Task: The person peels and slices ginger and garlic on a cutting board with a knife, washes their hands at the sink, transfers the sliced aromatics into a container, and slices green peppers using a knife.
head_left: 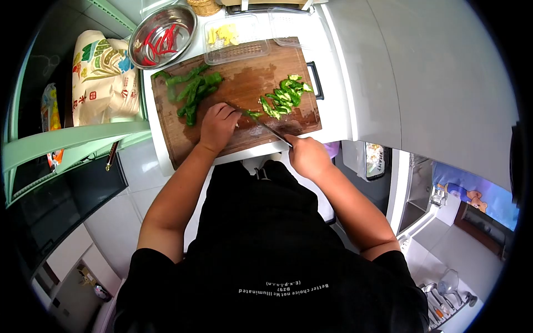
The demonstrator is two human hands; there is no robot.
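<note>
My right hand (307, 157) is wrapped round the handle of a knife (273, 132), whose blade points up and left across the wooden cutting board (250, 72). At the blade's tip lies a piece of green pepper (254, 114). My left hand (220, 125) presses on the board with bent fingers, holding the pepper's near end, which is mostly hidden under the fingertips. Behind the left hand is a heap of whole green peppers (195, 91). Sliced green pepper (285, 97) lies spread on the right side of the board.
A steel bowl (190, 43) with red pepper pieces (164, 41) stands at the back left. Beside it, a clear plastic tray (244, 51) holds yellow pieces (225, 34). A large printed bag (105, 83) stands on the green shelf (78, 139) to the left.
</note>
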